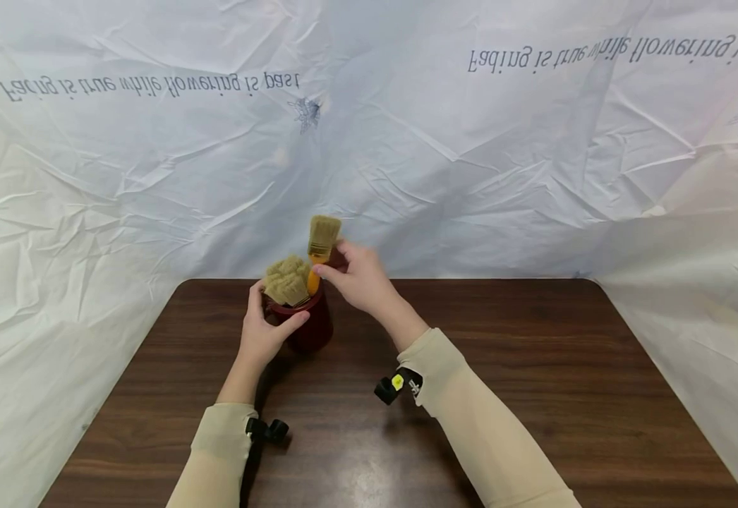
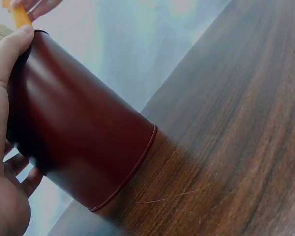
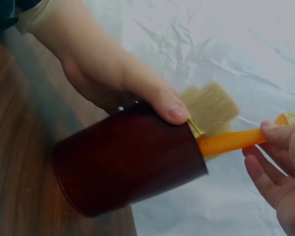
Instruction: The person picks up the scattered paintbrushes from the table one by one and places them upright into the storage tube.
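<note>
Table: a dark brown wooden table (image 1: 534, 395) lies closest to the person and fills the bottom of the head view.
Sleeves: two beige sleeves (image 1: 470, 416) reach over the table, each with a small black camera clip at the wrist.
Left hand: the left hand (image 1: 261, 335) is wrapped round the side of the cup, thumb up by the rim, fingers curled on the far side.
Cup: a dark red round metal cup (image 1: 308, 324) stands on the table near the far edge, close to the white sheet.
Right hand: the right hand (image 1: 359, 279) pinches the orange handle with fingers and thumb, just above the cup.
Brush in hand: an orange-handled paint brush with pale bristles (image 1: 322, 243) stands bristles up, its handle end at the cup's mouth.
Brushes in cup: a bunch of pale bristle brushes (image 1: 286, 281) stick out of the cup, touching each other.
Sheet: a crinkled white plastic sheet with printed words (image 1: 369, 127) hangs behind the table.
What could go wrong: I think the cup could tip if the handle catches the rim or the other brushes, since it looks full.
Count: one cup, one brush in hand, and about two or three brushes in the cup; I cannot tell exactly. Two hands.
</note>
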Tool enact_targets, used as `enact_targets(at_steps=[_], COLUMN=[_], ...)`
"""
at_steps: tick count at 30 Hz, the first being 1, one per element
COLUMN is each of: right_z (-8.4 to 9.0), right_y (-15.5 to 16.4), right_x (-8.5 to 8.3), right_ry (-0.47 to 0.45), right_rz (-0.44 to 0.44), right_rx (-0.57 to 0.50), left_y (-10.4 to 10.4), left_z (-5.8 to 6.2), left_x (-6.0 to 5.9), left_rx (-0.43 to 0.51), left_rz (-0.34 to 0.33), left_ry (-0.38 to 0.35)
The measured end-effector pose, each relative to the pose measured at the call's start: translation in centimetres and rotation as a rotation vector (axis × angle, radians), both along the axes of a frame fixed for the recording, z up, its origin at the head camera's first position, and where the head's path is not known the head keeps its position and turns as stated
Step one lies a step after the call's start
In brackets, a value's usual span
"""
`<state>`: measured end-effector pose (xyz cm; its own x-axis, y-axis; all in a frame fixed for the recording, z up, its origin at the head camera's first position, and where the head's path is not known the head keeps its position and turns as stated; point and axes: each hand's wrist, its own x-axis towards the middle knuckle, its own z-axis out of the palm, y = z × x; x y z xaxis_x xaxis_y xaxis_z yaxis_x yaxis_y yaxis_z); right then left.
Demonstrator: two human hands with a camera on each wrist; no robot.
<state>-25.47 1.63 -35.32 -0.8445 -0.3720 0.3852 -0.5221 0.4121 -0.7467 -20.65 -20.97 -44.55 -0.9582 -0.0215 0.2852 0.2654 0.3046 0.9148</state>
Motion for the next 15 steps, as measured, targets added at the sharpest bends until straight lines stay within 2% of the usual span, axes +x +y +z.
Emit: enact_targets(at_steps=[5,10,12,15], right_z=[-0.3,-1.1,-1.2,-1.2], right_y=[-0.9,-1.4,-1.4,-1.2], right_x=[0.1,0.1,0.2,0.4], right_ry=[0.018,-0.047,-0.071,-0.053], right_rz=[-0.002,0.031,0.029,0.021], right_rx=[0.085,0.178,0.172,0.068], left_y=[-0.1,-0.1,-0.1,0.0], left_z=[0.1,0.1,0.1,0.0], left_x=[0.0,0.0,0.0,0.0], left_rx=[0.009,0.015,0.012,0.012], left_rz=[-0.004,-0.005,-0.006,-0.007], left_ry=[-0.003,0.002,0.004,0.010])
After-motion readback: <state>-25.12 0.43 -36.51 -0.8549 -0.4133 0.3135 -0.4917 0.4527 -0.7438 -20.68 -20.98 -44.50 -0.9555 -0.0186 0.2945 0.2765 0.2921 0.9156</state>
